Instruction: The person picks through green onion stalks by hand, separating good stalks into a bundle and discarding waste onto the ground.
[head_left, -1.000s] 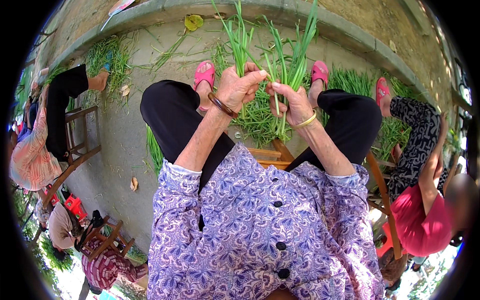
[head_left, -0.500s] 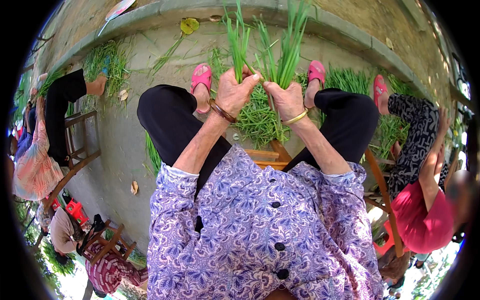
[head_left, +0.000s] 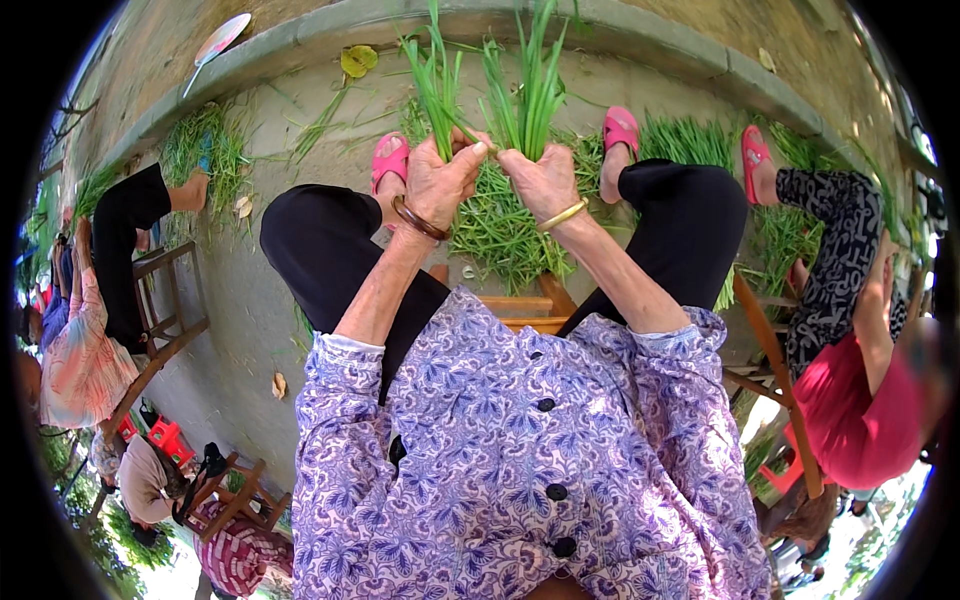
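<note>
Out in front of me, between my knees, my left hand [head_left: 445, 180] is closed around a bunch of long, flat green blades [head_left: 434, 88] that look like chives. A second such bunch [head_left: 525, 100] stands up out of my right hand [head_left: 541, 183], whose fingers are wrapped round its lower end. The two hands nearly touch at the thumbs, and a thin stalk [head_left: 466, 132] slants between them. The hands partly hide the lower ends of both bunches. Below them on the ground lies a loose heap of cut green pieces [head_left: 505, 228].
A concrete kerb [head_left: 340, 22] curves across the far side. More greens [head_left: 690, 140] lie by my right foot, others [head_left: 205, 145] at far left. Wooden chairs [head_left: 170, 330] with seated people flank me. A hand fan [head_left: 222, 38] and a yellow leaf [head_left: 358, 61] lie ahead.
Both hands and their bunches have shifted slightly left in the picture, along with most of the scene. Each hand keeps its hold.
</note>
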